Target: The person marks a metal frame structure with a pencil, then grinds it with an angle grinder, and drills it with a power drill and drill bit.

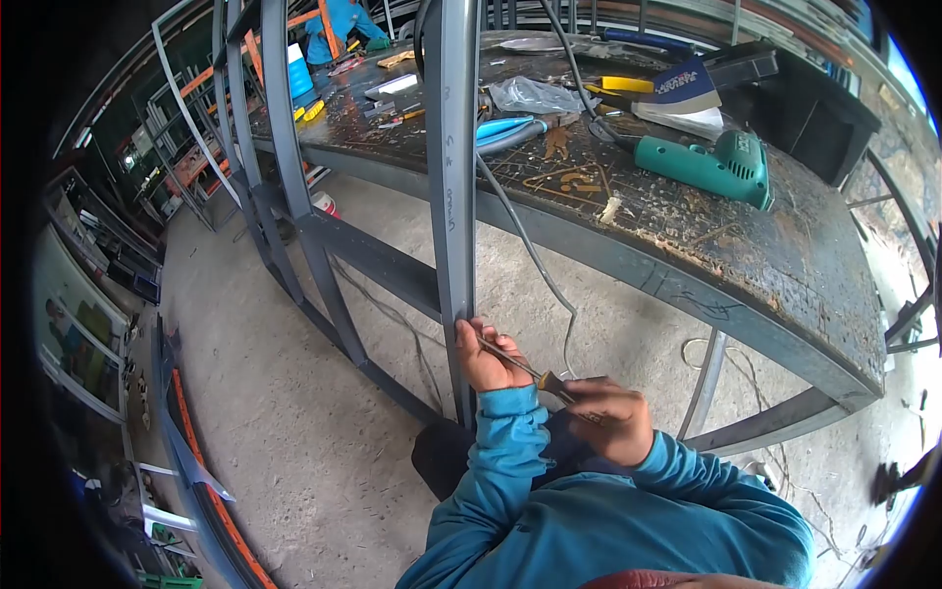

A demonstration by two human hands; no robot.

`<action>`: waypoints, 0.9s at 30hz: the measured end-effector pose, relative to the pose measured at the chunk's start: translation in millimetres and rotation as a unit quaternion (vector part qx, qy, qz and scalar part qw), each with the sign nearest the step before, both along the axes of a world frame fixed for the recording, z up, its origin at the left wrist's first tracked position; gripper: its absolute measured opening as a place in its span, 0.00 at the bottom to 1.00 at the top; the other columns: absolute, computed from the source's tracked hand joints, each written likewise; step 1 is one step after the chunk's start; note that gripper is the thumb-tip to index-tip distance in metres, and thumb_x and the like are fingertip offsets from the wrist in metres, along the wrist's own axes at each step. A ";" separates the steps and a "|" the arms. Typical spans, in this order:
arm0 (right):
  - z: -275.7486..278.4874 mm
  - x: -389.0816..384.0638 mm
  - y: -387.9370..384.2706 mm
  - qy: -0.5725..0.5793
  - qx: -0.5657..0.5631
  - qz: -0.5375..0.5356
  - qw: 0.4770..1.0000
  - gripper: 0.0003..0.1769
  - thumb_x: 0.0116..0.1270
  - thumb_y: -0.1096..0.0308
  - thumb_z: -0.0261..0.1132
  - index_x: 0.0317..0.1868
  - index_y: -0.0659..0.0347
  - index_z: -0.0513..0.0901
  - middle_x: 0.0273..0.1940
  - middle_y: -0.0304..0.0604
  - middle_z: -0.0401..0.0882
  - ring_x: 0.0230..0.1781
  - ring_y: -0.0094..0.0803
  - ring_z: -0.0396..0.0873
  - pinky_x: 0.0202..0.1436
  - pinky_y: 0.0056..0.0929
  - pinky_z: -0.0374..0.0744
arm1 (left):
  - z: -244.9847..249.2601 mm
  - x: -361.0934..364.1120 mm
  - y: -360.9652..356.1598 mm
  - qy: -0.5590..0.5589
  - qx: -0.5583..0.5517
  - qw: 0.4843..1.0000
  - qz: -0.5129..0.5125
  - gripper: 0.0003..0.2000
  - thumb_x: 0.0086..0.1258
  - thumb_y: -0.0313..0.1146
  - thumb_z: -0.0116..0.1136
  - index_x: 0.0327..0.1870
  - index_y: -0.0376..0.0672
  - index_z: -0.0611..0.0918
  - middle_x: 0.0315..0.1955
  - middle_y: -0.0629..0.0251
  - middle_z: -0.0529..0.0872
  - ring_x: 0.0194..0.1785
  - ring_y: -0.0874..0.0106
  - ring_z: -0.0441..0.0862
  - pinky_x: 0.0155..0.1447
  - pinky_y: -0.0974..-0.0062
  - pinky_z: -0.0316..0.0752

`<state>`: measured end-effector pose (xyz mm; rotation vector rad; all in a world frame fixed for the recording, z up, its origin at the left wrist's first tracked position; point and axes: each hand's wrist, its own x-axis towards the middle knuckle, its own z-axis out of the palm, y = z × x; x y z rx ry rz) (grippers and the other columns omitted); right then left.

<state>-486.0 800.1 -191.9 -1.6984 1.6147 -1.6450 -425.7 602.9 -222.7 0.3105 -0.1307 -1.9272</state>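
A screwdriver (553, 384) with a yellow and black handle lies slantwise between my hands, its shaft pointing up and left at a dark grey metal frame. My right hand (613, 422) is closed around the handle end. Against the frame's nearest upright post (453, 196), my left hand (488, 365) has its fingers curled by the shaft's tip, thumb touching the post. Whatever those fingers pinch, I cannot tell. Handwritten marks run down the post. A crossbar (378, 263) meets it just above my left hand.
On the worn workbench (785, 285) lie a green power tool (702, 167), a plastic bag (535, 96), blue-handled pliers (510, 132) and a booklet (677, 86). A cable (535, 236) hangs off its edge. Long orange-edged profiles (196, 432) lie at left. Another person (334, 25) is behind the bench.
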 end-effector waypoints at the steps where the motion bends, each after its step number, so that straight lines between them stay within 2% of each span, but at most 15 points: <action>1: 1.7 4.3 -3.0 -0.138 -0.014 0.032 0.990 0.21 0.59 0.82 0.65 0.55 0.62 0.80 0.57 0.50 0.79 0.55 0.43 0.80 0.50 0.33 0.81 | 0.7 0.6 -1.6 -0.006 0.025 1.000 0.000 0.09 0.75 0.43 0.54 0.41 0.49 0.78 0.31 0.77 0.82 0.30 0.83 0.78 0.26 0.84 0.75; 2: 7.4 3.4 -4.4 -0.137 -0.014 0.033 0.990 0.21 0.59 0.82 0.65 0.55 0.62 0.80 0.57 0.50 0.79 0.55 0.43 0.80 0.50 0.33 0.81 | 2.0 0.1 -3.0 -0.010 0.050 0.999 0.001 0.09 0.74 0.44 0.56 0.42 0.49 0.77 0.31 0.78 0.79 0.31 0.85 0.76 0.26 0.86 0.72; 4: 22.1 2.3 -3.0 -0.670 0.132 0.101 0.723 0.25 0.64 0.78 0.62 0.63 0.61 0.72 0.56 0.48 0.80 0.51 0.40 0.82 0.41 0.28 0.83 | 11.8 1.3 1.9 -0.038 0.067 0.997 0.009 0.09 0.75 0.45 0.55 0.42 0.50 0.77 0.31 0.78 0.79 0.32 0.85 0.76 0.27 0.85 0.72; 5: 8.2 -8.3 -5.9 -0.641 0.159 0.215 0.720 0.28 0.69 0.74 0.58 0.69 0.62 0.65 0.54 0.47 0.80 0.47 0.39 0.84 0.34 0.26 0.81 | 16.9 1.0 4.1 -0.064 0.082 0.994 0.016 0.10 0.75 0.45 0.54 0.42 0.50 0.77 0.31 0.79 0.79 0.32 0.85 0.76 0.28 0.85 0.72; 6: 7.0 -8.1 -2.4 -0.639 0.156 0.214 0.722 0.28 0.69 0.74 0.58 0.69 0.62 0.65 0.54 0.47 0.80 0.47 0.39 0.84 0.34 0.26 0.81 | 16.8 1.4 3.3 -0.063 0.080 0.995 0.014 0.10 0.75 0.45 0.54 0.42 0.50 0.77 0.31 0.79 0.79 0.32 0.85 0.76 0.28 0.85 0.72; 8: 26.6 3.4 0.5 -0.336 0.271 0.044 0.901 0.28 0.66 0.75 0.63 0.67 0.62 0.68 0.53 0.47 0.81 0.41 0.37 0.85 0.36 0.27 0.81 | 19.4 6.6 2.3 -0.067 0.068 0.995 -0.005 0.11 0.76 0.45 0.51 0.38 0.50 0.79 0.29 0.79 0.82 0.30 0.83 0.80 0.27 0.84 0.76; 9: 4.4 2.2 -5.5 0.046 0.038 -0.030 0.998 0.29 0.63 0.78 0.66 0.64 0.62 0.71 0.51 0.45 0.81 0.39 0.33 0.84 0.38 0.27 0.81 | 21.4 8.2 5.2 -0.091 0.060 0.994 -0.013 0.12 0.78 0.45 0.48 0.38 0.50 0.79 0.30 0.79 0.82 0.30 0.83 0.79 0.27 0.83 0.74; 12: 8.6 -2.0 -5.4 -0.059 0.029 0.016 0.998 0.28 0.60 0.80 0.67 0.62 0.63 0.74 0.50 0.43 0.80 0.40 0.29 0.81 0.40 0.27 0.82 | 21.1 10.7 3.7 -0.070 0.056 0.995 -0.037 0.12 0.78 0.45 0.47 0.38 0.49 0.79 0.30 0.79 0.82 0.30 0.82 0.78 0.28 0.82 0.74; 13: 10.4 2.4 -1.7 -0.370 0.123 0.037 0.920 0.30 0.60 0.81 0.67 0.63 0.64 0.70 0.52 0.47 0.79 0.46 0.31 0.80 0.42 0.28 0.80 | 14.6 9.6 1.5 -0.038 0.043 0.997 -0.042 0.12 0.77 0.44 0.47 0.38 0.49 0.79 0.30 0.78 0.82 0.30 0.81 0.78 0.29 0.80 0.75; 16: 7.7 -6.9 -3.3 -0.577 0.125 0.120 0.798 0.30 0.59 0.81 0.68 0.63 0.65 0.70 0.54 0.48 0.78 0.46 0.33 0.80 0.41 0.29 0.81 | -1.5 6.9 -5.9 0.043 -0.009 0.997 -0.062 0.11 0.77 0.43 0.47 0.38 0.49 0.79 0.30 0.77 0.83 0.30 0.79 0.79 0.29 0.79 0.76; 17: 11.8 1.4 -1.5 -0.403 0.124 0.038 0.906 0.30 0.58 0.82 0.69 0.62 0.65 0.71 0.53 0.52 0.79 0.48 0.40 0.82 0.43 0.34 0.82 | -0.4 8.0 -4.6 0.048 -0.001 0.997 -0.063 0.10 0.77 0.41 0.47 0.39 0.49 0.79 0.31 0.75 0.83 0.29 0.79 0.79 0.29 0.78 0.76; 18: 9.4 2.7 -2.2 -0.402 0.118 0.032 0.907 0.30 0.58 0.82 0.69 0.62 0.65 0.71 0.53 0.52 0.79 0.48 0.40 0.82 0.43 0.34 0.82 | -2.8 10.0 -5.2 0.050 -0.004 0.996 -0.070 0.10 0.77 0.41 0.47 0.39 0.49 0.79 0.31 0.75 0.83 0.29 0.79 0.79 0.29 0.78 0.76; 20: 0.8 -0.7 -3.8 0.090 -0.140 -0.012 0.986 0.25 0.58 0.80 0.69 0.58 0.65 0.77 0.53 0.54 0.80 0.53 0.46 0.81 0.51 0.36 0.81 | -10.3 13.6 -10.8 0.082 0.002 0.991 -0.102 0.09 0.77 0.41 0.48 0.41 0.50 0.79 0.32 0.74 0.84 0.28 0.78 0.79 0.30 0.78 0.76; 23: -1.9 5.6 -2.4 -0.065 -0.079 0.004 0.995 0.25 0.59 0.74 0.72 0.57 0.64 0.78 0.57 0.53 0.77 0.59 0.47 0.77 0.61 0.39 0.75 | -23.5 19.7 -26.2 0.103 -0.056 0.981 -0.154 0.08 0.76 0.40 0.50 0.44 0.48 0.78 0.32 0.74 0.82 0.30 0.79 0.79 0.32 0.78 0.78; 27: 0.1 10.8 -0.7 -0.031 -0.071 -0.026 0.997 0.27 0.62 0.74 0.68 0.63 0.62 0.73 0.59 0.53 0.75 0.60 0.48 0.74 0.63 0.40 0.73 | -20.5 14.7 -30.8 0.142 -0.167 0.961 -0.166 0.14 0.77 0.45 0.49 0.44 0.43 0.77 0.32 0.71 0.82 0.33 0.78 0.82 0.34 0.78 0.81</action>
